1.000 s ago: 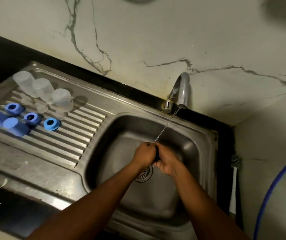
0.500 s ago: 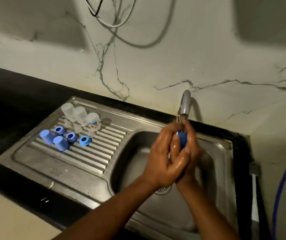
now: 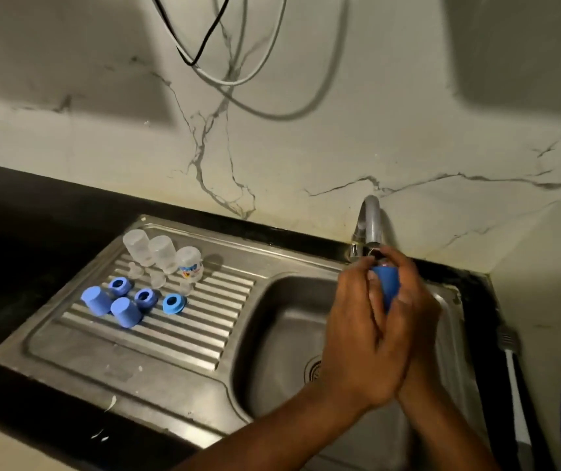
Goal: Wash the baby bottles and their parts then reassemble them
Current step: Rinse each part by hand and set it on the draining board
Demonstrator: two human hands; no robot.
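Blue cap [image 3: 387,283] is sitting between both hands, left hand [image 3: 357,334] and right hand [image 3: 415,321] curling fingers round it, just under the faucet [image 3: 372,222], over the sink basin [image 3: 272,334]. Three clear bottles [image 3: 163,253] are standing upside down on the drainboard [image 3: 156,348]; two spare caps [image 3: 97,300] and three blue rings [image 3: 144,297] are lying just in front.

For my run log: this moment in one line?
phase: wash | left hand, right hand: hold cap under tap | bottles: on drainboard

no text legible; one bottle [image 3: 189,266] bears blurred print.
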